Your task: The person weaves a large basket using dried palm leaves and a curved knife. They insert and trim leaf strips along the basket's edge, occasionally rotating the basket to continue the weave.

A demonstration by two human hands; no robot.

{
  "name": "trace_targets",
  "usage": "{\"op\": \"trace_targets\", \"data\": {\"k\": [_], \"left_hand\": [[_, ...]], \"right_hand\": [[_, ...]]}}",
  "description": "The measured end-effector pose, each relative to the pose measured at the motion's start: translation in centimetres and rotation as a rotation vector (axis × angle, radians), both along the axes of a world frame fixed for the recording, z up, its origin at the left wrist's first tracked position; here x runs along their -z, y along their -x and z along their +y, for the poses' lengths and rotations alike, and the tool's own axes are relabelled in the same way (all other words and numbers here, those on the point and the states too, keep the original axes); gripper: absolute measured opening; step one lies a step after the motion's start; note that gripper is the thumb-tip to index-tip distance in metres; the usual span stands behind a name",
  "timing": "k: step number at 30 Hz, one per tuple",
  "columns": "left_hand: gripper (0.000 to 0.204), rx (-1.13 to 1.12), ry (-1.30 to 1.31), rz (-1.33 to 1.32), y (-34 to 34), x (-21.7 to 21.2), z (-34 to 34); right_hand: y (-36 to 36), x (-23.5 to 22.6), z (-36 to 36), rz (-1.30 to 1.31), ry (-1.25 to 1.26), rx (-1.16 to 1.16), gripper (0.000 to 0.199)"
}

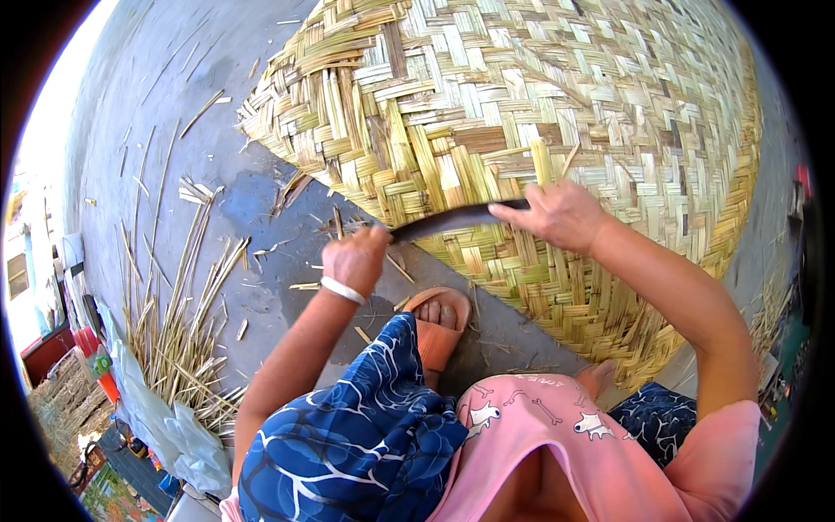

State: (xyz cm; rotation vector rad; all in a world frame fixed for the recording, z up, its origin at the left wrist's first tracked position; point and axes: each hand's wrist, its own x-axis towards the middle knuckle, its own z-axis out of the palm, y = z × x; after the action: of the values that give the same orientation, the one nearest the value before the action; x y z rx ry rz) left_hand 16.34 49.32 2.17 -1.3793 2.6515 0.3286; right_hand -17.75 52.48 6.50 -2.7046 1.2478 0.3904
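A dark, slightly curved blade stretches between my two hands, above the near edge of a large woven mat of flat pale and yellow-green strips. My left hand, with a white bangle at the wrist, is closed round the blade's left end. At its right end, my right hand is closed, with the thumb lying along the blade. A short yellow strip stands out of the weave just beyond my right fingers. Whatever grip the blade has is hidden inside my fists.
Long thin dry stalks lie loose on the grey floor at left, with short scraps near the mat. A pale plastic sheet lies at lower left. My foot in an orange sandal is close to the mat's edge.
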Motion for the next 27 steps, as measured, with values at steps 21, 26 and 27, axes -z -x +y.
{"op": "trace_targets", "data": {"k": [21, 26, 27], "left_hand": [[0.021, 0.120, 0.133, -0.263, 2.7, -0.6, -25.3], [0.039, -0.558, 0.117, 0.250, 3.9, 0.0, -22.7], [0.036, -0.652, 0.061, 0.308, 4.4, 0.6, -21.5]], "right_hand": [[-4.9, 3.4, -11.1, -0.075, 0.123, 0.425, 0.040], [-6.8, 2.6, -10.7, -0.221, -0.085, 0.667, 0.039], [-7.1, 2.5, -10.7, -0.286, -0.144, 0.729, 0.039]]}}
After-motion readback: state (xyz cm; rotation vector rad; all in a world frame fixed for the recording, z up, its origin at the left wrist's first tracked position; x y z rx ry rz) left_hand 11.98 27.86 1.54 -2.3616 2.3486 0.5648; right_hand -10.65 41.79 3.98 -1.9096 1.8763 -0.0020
